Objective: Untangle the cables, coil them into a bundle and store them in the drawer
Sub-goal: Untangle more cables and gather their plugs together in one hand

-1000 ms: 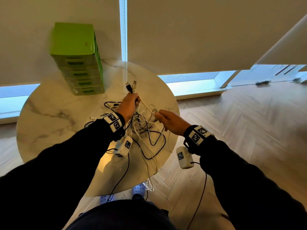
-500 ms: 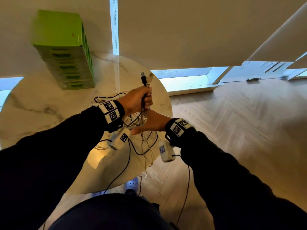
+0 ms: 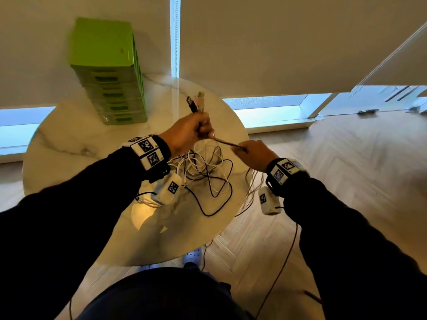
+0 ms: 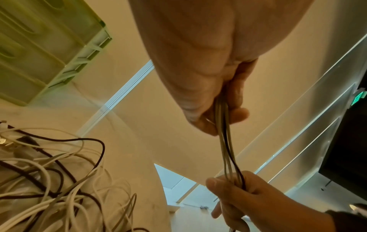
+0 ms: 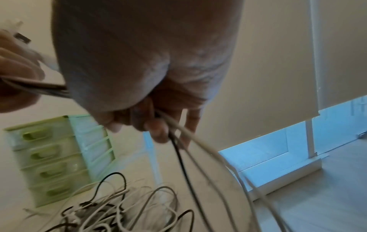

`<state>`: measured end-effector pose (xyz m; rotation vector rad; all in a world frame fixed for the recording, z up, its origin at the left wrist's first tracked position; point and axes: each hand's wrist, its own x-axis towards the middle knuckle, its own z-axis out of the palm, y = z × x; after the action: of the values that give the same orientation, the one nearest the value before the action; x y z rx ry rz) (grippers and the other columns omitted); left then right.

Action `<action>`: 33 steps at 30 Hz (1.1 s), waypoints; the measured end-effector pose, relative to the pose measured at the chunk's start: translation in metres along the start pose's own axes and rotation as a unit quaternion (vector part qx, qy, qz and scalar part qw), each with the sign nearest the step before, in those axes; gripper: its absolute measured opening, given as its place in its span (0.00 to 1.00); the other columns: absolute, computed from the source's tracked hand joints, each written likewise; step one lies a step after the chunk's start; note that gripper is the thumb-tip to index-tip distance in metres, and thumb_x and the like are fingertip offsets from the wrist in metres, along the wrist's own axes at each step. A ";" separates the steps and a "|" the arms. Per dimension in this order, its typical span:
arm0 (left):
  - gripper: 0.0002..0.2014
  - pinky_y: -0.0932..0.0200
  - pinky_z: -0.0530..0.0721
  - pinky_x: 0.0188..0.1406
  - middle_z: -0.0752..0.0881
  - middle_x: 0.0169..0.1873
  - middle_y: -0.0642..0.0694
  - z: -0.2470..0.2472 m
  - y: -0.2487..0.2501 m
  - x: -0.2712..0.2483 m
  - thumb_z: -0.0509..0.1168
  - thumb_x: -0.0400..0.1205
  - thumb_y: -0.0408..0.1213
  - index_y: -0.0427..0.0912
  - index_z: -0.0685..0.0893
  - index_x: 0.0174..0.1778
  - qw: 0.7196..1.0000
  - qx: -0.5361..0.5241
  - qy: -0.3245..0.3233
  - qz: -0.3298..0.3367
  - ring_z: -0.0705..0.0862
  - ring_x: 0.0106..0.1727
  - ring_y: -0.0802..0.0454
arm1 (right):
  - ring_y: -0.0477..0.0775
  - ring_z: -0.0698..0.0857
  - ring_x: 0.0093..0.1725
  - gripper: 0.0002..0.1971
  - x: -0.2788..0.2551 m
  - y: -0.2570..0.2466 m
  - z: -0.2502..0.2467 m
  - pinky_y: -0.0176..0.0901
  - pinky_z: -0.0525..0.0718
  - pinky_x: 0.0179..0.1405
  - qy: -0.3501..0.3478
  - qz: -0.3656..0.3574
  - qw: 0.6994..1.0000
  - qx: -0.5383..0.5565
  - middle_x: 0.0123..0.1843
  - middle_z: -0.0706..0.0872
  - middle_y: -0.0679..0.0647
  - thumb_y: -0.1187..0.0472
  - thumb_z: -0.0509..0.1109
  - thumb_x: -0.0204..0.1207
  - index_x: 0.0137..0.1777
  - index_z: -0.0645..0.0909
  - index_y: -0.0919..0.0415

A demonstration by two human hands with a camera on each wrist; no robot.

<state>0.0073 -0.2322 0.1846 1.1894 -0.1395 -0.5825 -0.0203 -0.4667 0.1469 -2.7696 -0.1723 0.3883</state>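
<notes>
Now both hands (image 3: 187, 132) grip cables (image 3: 225, 142), seemingly taut — tangle (image 3: 203, 172) below.

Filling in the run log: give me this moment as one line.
left hand: grips cables near plugs | right hand: grips same cables, stretched between hands | tangle: on table | drawers: closed

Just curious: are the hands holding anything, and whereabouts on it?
Both hold the same cables. The left hand grips them just below the plugs; the right hand grips them a little farther along.
</notes>
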 end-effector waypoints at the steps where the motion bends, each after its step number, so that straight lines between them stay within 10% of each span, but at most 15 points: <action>1: 0.15 0.49 0.82 0.61 0.70 0.25 0.53 -0.001 0.003 0.001 0.50 0.90 0.36 0.44 0.67 0.36 0.999 0.000 0.018 0.028 0.77 0.35 0.50 | 0.63 0.82 0.37 0.19 -0.001 0.005 0.000 0.44 0.72 0.36 0.057 0.012 0.998 -0.022 0.32 0.82 0.55 0.46 0.60 0.86 0.35 0.77 0.54; 4: 0.12 0.51 0.83 0.58 0.69 0.29 0.54 -0.004 0.015 0.003 0.49 0.91 0.34 0.45 0.66 0.40 0.989 -0.030 0.099 0.106 0.73 0.33 0.55 | 0.63 0.84 0.35 0.12 -0.008 0.010 0.014 0.48 0.80 0.36 0.126 0.011 0.989 -0.081 0.39 0.86 0.59 0.50 0.59 0.87 0.52 0.75 0.59; 7: 0.06 0.57 0.80 0.49 0.68 0.37 0.52 -0.012 0.024 0.003 0.59 0.83 0.41 0.48 0.67 0.45 0.976 -0.039 0.172 0.126 0.70 0.36 0.58 | 0.56 0.85 0.33 0.06 -0.025 0.004 0.047 0.54 0.88 0.34 0.001 -0.029 0.998 -0.062 0.42 0.86 0.55 0.59 0.58 0.87 0.60 0.67 0.58; 12: 0.29 0.53 0.78 0.51 0.73 0.71 0.24 -0.039 0.004 0.001 0.58 0.87 0.42 0.31 0.59 0.80 0.962 0.073 0.258 0.043 0.79 0.63 0.37 | 0.64 0.88 0.45 0.16 -0.048 -0.019 0.096 0.56 0.86 0.45 -0.206 -0.061 0.975 -0.053 0.49 0.87 0.59 0.57 0.63 0.81 0.63 0.61 0.53; 16: 0.02 0.59 0.71 0.33 0.69 0.33 0.50 -0.064 -0.014 -0.007 0.56 0.87 0.34 0.44 0.69 0.51 0.942 -0.021 0.331 0.055 0.69 0.28 0.59 | 0.63 0.89 0.52 0.19 -0.026 -0.009 0.090 0.55 0.86 0.50 -0.106 -0.011 0.978 -0.180 0.57 0.87 0.58 0.58 0.59 0.82 0.71 0.62 0.52; 20: 0.09 0.62 0.70 0.24 0.65 0.30 0.53 -0.086 -0.020 -0.008 0.55 0.86 0.30 0.47 0.64 0.45 0.936 -0.039 0.344 0.071 0.67 0.23 0.62 | 0.62 0.86 0.60 0.25 -0.009 -0.017 0.086 0.54 0.81 0.58 -0.084 -0.025 0.949 -0.302 0.63 0.84 0.57 0.60 0.58 0.82 0.78 0.60 0.53; 26: 0.12 0.63 0.68 0.26 0.64 0.30 0.52 -0.109 -0.019 -0.022 0.55 0.88 0.29 0.49 0.64 0.43 0.944 0.032 0.324 0.058 0.65 0.25 0.60 | 0.66 0.77 0.73 0.23 0.016 -0.047 0.113 0.51 0.74 0.68 -0.353 -0.099 0.920 -0.141 0.74 0.77 0.65 0.65 0.60 0.83 0.78 0.68 0.63; 33: 0.13 0.60 0.67 0.27 0.66 0.29 0.52 -0.127 -0.036 -0.025 0.56 0.87 0.27 0.50 0.64 0.45 0.942 0.056 0.330 0.025 0.67 0.24 0.60 | 0.62 0.82 0.58 0.11 0.099 -0.084 0.070 0.53 0.80 0.58 -0.226 -0.171 0.950 -0.132 0.58 0.84 0.60 0.62 0.57 0.84 0.60 0.80 0.61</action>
<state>0.0243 -0.1227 0.1088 1.4289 0.3717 -0.1083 0.0482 -0.3499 0.0884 -2.7759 -0.8587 0.9570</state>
